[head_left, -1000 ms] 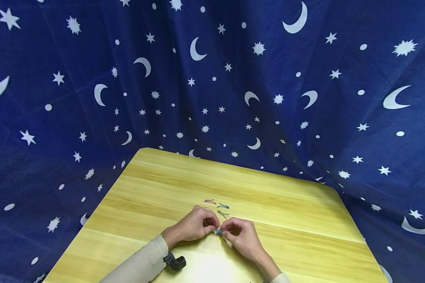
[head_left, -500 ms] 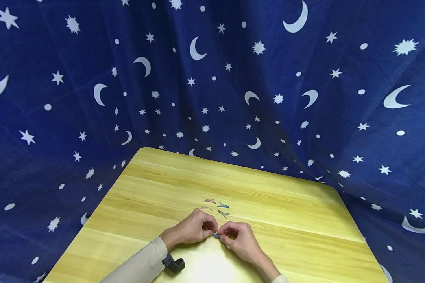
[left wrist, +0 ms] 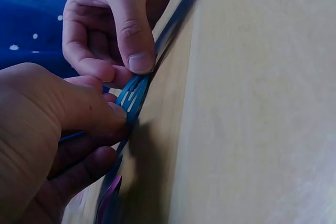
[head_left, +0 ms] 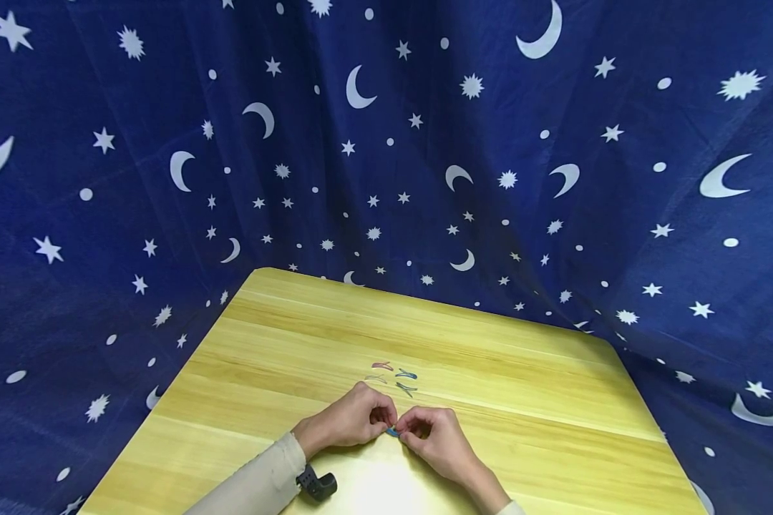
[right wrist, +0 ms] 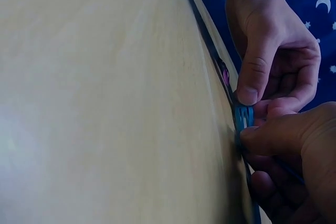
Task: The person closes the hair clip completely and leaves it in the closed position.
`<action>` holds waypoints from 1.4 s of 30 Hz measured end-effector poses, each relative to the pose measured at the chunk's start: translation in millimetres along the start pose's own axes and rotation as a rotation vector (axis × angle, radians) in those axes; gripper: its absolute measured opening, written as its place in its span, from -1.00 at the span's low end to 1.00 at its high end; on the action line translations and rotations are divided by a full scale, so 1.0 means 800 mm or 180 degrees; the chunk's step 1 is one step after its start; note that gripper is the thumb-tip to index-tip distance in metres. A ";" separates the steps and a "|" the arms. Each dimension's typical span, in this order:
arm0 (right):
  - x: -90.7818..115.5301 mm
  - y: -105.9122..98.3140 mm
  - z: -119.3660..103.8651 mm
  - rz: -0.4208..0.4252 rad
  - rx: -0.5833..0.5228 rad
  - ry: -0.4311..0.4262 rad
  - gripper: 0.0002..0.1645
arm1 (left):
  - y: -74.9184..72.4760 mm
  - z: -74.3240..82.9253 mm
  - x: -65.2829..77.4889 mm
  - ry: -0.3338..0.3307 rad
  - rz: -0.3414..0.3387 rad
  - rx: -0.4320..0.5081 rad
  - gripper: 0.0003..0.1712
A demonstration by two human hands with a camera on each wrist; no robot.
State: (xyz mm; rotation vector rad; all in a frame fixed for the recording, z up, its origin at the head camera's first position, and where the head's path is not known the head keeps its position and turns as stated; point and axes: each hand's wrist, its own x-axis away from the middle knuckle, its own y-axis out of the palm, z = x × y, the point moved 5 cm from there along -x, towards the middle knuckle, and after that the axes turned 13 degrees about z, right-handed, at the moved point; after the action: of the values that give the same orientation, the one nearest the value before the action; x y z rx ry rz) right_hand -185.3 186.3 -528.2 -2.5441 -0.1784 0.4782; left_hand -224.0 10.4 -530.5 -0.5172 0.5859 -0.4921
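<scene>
Between both hands is a blue snap hair clip (left wrist: 133,97), one end pinched by each hand. My left hand (head_left: 356,416) grips its left end between thumb and fingers. At the other end, my right hand (head_left: 436,438) pinches it with thumb and index finger. In the right wrist view the slotted clip (right wrist: 244,116) shows between the two thumbs, and the fingertips cover its ends. Beyond the hands lie a pink hair clip (head_left: 382,366), a blue hair clip (head_left: 406,374), a teal hair clip (head_left: 406,389) and a pale hair clip (head_left: 376,378), looking sprung apart.
The wooden table (head_left: 522,400) spreads around the hands, with a bright glare near its front edge. A dark blue curtain (head_left: 386,143) with moons and stars hangs behind it and at the sides. A black wrist strap (head_left: 317,484) sits below the left sleeve.
Both hands have shifted slightly down toward the table's front edge with the blue hair clip between them. The pale clip on the table has come into fuller view. The other clips have stayed put.
</scene>
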 end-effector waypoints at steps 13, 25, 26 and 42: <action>0.003 0.001 -0.003 -0.0026 -0.0008 -0.0140 -0.76 | 0.003 -0.001 0.002 0.0119 0.0005 -0.0078 -0.76; 0.000 0.000 -0.002 0.0041 -0.0024 -0.0191 -0.73 | -0.002 -0.002 0.000 -0.0019 -0.0057 -0.0065 -0.77; 0.000 -0.001 -0.003 0.0056 -0.0020 -0.0210 -0.73 | -0.002 -0.002 0.000 -0.0020 -0.0054 -0.0070 -0.77; -0.010 -0.016 -0.004 0.0214 0.0011 -0.0318 -0.78 | -0.028 -0.006 -0.002 -0.0014 0.0236 -0.0214 -0.76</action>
State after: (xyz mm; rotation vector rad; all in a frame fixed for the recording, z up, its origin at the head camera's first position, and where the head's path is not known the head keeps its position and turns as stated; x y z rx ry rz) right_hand -191.7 193.9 -516.7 -2.5310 -0.1287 0.6317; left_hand -234.4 -7.3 -520.7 -0.5582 0.6169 -0.4021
